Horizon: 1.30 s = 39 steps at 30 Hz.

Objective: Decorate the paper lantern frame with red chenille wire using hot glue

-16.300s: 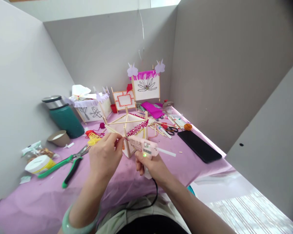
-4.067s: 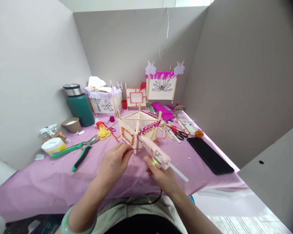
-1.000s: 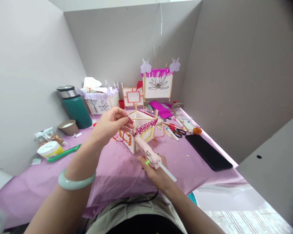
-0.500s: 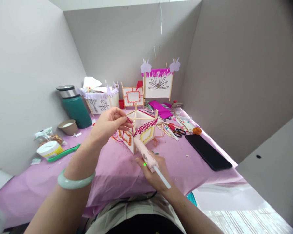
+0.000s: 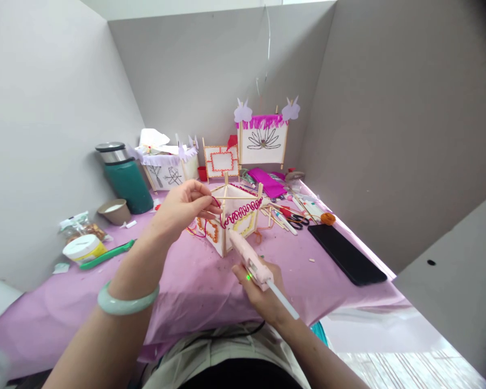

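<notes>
My left hand [image 5: 190, 204] pinches a strand of magenta yarn [image 5: 206, 227] at the left corner of a small stick-framed paper lantern [image 5: 223, 243]. The yarn runs in loops along the lantern's upper edge, and yellow and orange yarn outlines decorate its white panels. Wrapped around a pale pink hot glue gun [image 5: 249, 256] is my right hand [image 5: 263, 286], with a green light glowing by its thumb. The gun's nozzle points at the lantern's near corner, close to it; whether they touch I cannot tell. A white glue stick juts from the gun's back.
Behind stand finished-looking decorated panels [image 5: 263, 143] and a fringed box [image 5: 166, 175]. To the left are a teal bottle [image 5: 127, 183], a cup [image 5: 115, 213], a white tub [image 5: 83, 248] and a green tool [image 5: 107, 255]. Right: a black phone [image 5: 346, 255], scissors [image 5: 297, 220], sticks, orange yarn [image 5: 328, 218].
My right hand has drawn the glue gun slightly back, down and to the right from the lantern's corner. My left hand keeps its pinch on the yarn, almost unmoved.
</notes>
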### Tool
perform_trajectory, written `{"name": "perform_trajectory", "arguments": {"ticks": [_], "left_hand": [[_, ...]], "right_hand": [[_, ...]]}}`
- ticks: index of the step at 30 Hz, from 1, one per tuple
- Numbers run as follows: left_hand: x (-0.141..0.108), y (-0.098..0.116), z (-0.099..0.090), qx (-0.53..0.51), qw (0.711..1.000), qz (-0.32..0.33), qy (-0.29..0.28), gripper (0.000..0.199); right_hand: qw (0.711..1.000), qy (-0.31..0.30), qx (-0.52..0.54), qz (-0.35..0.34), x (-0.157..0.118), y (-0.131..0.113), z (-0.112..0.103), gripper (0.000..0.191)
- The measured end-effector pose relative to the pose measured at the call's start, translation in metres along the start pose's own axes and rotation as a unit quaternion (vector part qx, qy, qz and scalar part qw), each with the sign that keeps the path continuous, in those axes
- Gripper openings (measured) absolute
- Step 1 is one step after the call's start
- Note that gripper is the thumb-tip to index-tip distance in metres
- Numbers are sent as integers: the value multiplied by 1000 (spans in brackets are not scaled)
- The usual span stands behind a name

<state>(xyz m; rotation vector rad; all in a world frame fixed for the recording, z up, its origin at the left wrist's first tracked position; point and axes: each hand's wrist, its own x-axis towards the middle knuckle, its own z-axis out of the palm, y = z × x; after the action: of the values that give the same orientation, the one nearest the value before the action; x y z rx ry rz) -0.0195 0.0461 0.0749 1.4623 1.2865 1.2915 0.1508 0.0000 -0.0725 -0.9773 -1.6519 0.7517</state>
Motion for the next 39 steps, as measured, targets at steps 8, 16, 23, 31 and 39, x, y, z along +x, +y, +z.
{"name": "perform_trajectory", "arguments": {"ticks": [8,16,23,31,39], "left_hand": [[-1,-2,-1,1,1000,7,-7,14],[0,-3,-3,0,1000,9,-10,12],[2,-3,-5,25,1000,4,-10,16],[9,-13,-10,85,996,24,-18,17],[17,-25,-19,116,993,23,9,17]], "right_hand": [[1000,-16,-18,-15,10,-8,6,24],[1000,-9,-14,-8,5,-1,4,25],[1000,-5,-17,-18,6,-2,5,23],[998,-19,-60,-21,3,-4,-1,24],[1000,-6,-7,26,-17,11,-18,23]]}}
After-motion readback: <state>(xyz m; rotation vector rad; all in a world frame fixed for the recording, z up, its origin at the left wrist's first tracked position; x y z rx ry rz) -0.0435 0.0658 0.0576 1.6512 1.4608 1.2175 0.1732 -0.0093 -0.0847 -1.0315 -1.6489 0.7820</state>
